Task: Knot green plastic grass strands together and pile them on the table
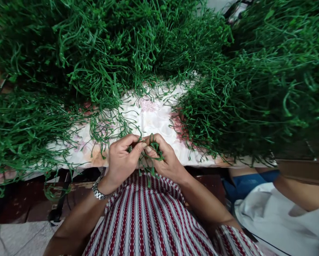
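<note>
My left hand point(123, 157) and my right hand point(166, 159) meet at the near edge of the table, fingers pinched together on a small green plastic sprig point(153, 152). Its thin stems hang down over my striped red and white clothing point(154, 220). A metal watch point(98, 192) sits on my left wrist. Both hands are closed on the sprig. Loose green stems point(108, 124) lie just beyond my left hand on the floral tablecloth point(151, 117).
Big heaps of green plastic stems cover the table: one at the left point(23, 131), one across the back point(108, 46), one at the right point(255, 92). Another person's arm point(301, 192) and white clothing point(279, 220) are at the lower right.
</note>
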`<state>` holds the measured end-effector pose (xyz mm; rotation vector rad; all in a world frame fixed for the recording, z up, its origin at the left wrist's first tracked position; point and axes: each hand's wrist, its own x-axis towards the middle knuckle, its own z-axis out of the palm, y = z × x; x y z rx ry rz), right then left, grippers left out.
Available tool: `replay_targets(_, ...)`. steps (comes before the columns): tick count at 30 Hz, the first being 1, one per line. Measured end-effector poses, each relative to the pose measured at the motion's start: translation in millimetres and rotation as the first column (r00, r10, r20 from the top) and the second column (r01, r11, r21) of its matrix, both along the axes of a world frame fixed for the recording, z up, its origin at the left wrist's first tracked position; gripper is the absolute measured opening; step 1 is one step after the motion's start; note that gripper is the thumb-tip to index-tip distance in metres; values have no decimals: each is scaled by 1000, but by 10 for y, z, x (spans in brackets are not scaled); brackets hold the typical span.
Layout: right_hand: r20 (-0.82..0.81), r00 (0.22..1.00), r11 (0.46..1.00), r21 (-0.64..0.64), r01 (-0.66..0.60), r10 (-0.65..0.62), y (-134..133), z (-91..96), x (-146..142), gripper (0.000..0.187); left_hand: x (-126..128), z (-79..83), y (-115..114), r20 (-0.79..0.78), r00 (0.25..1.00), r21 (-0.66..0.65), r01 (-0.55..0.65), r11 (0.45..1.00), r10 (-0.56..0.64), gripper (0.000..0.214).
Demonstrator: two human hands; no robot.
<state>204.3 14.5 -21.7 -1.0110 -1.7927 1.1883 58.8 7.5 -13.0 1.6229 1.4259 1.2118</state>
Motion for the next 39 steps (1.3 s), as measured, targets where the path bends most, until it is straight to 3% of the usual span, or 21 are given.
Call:
replay_targets(2, -108, 993, 993, -115, 39, -52, -22, -41, -44, 19, 44, -26, 8, -58, 998, 111, -27, 993, 34, 10)
replay_targets(5, -226, 973, 964, -264, -24, -37, -20, -50, -40, 28, 97, -48, 24, -153, 985, 267, -38, 963, 81, 12)
replay_targets(8, -261, 965, 945, -307, -113, 30, 26, -20, 18, 34, 118, -40, 32, -183, 981, 295, -12, 955, 69, 15)
replay_targets(12, -230, 965, 922, -329, -202, 130, 73, -6, 72, 33, 101, -10, 31, -105, 994, 215, 21, 976, 1, 14)
replay_targets(15, -266, 953, 917, -325, -233, 147, 64, -32, 61, 33, 85, 3, 39, 152, 988, 40, 6, 999, -12, 12)
replay_targets(18, -282, 947, 925, -296, -237, 152, 45, -52, 33, 33, 69, 31, 65, 479, 877, -177, 48, 983, 43, 9)
replay_targets(22, -362, 917, 922, -273, -274, 165, 34, -54, -25, 34, 32, 111, 107, 687, 721, -275, 147, 950, 88, 7)
replay_targets(27, -367, 910, 956, -137, -259, 194, 35, -70, -78, 26, -16, 159, 120, 779, 620, -324, 270, 907, 94, 11)
replay_targets(33, -74, 947, 949, -9, -315, 313, 46, -94, -28, 33, -7, 178, 106, 804, 569, -389, 286, 876, 171, 15)
replay_targets(39, -66, 954, 954, 98, -284, 291, 62, -91, -35, 33, 29, 197, 113, 834, 507, -413, 311, 856, 218, 16)
